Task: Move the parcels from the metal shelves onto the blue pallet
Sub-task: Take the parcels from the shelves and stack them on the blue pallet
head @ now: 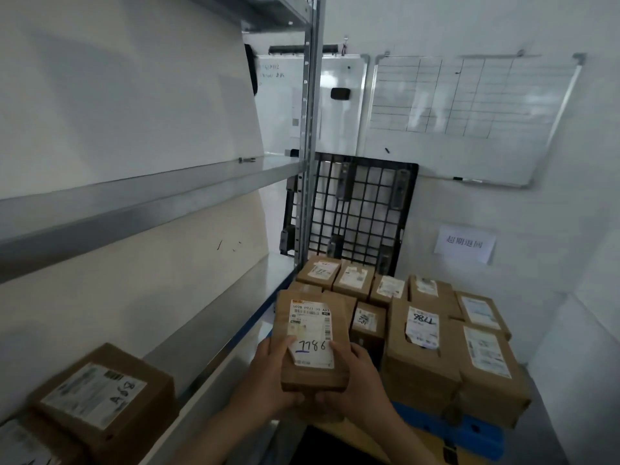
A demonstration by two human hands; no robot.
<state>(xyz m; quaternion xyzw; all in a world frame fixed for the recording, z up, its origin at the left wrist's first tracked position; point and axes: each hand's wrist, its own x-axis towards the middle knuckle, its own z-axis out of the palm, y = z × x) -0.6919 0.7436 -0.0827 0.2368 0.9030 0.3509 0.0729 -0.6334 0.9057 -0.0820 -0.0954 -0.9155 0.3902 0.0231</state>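
I hold a brown cardboard parcel (pixel 310 337) with a white label marked 7786 in both hands, in front of me above the pallet's near left corner. My left hand (pixel 268 380) grips its left side and my right hand (pixel 357 380) grips its right side, thumbs on the label. Several labelled brown parcels (pixel 419 347) are stacked on the blue pallet (pixel 469 431) at lower right. Another parcel (pixel 100 397) sits on the lower metal shelf (pixel 214 344) at lower left, with a second one partly cut off at the frame's corner.
The metal shelf unit fills the left, its upright post (pixel 308 156) standing beside the pallet. A black pallet (pixel 355 209) leans upright against the back wall. Whiteboards (pixel 469 119) hang on the wall behind, with a paper sign (pixel 464 245) below them.
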